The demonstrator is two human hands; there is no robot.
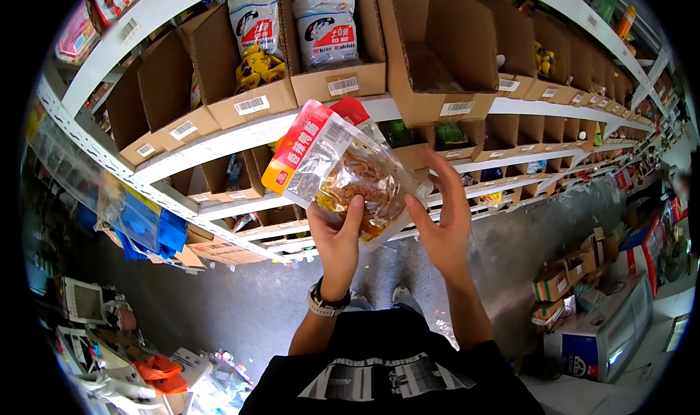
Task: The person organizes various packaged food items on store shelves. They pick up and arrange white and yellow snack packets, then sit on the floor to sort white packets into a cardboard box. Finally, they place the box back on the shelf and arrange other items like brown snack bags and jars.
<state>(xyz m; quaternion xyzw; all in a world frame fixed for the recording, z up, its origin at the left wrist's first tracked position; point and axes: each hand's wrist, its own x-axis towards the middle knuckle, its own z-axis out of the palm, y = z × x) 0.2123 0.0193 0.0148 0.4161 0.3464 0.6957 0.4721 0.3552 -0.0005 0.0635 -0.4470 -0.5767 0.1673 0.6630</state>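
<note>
My left hand (337, 241) grips a clear food pouch (364, 185) from below, its thumb pressed on the front. The pouch has a red and orange end and brown food inside. A second red-topped pouch (353, 110) shows partly behind it. At the right edge my right hand (445, 222) has its thumb against the clear film, with its fingers curved around behind that corner; their tips are partly hidden. Both hands are in front of a shelf of open cardboard bins. Just beyond the pouches is a large brown bin (453, 109).
White metal shelving (270, 141) runs across the view in several tiers. White candy bags (326, 32) and yellow packets (259, 68) sit in upper bins. Cartons (565, 276) and a white-topped chest (605, 327) stand at right; an orange bag (160, 372) lies among clutter at lower left.
</note>
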